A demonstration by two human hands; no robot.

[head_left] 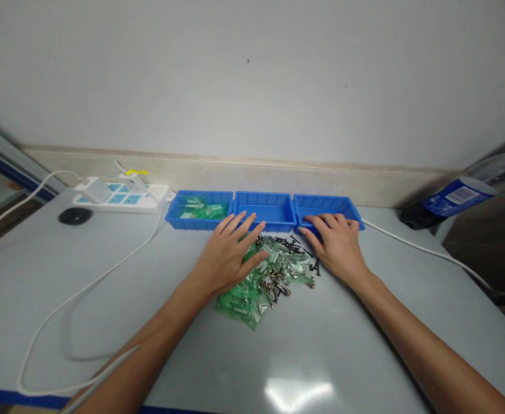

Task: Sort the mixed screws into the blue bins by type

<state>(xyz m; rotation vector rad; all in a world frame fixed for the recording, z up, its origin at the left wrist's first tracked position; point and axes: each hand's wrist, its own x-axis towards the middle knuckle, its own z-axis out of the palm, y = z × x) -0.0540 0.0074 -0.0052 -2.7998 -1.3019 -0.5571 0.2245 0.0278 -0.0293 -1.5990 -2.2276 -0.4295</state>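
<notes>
Frame centre: green packets (243, 295), likely light, slippery, soft; pinch by film edge. Left hand (224, 253) above, fingers spread. Right hand (341, 244) at right-hand blue tray (328, 202), fingers slightly apart.

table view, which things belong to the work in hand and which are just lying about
Seem in use:
- left hand, over green packets
- right hand, at the right-hand blue tray
- loose screws

Apparently just lying about:
- power strip
- black disc
- bottle
</notes>
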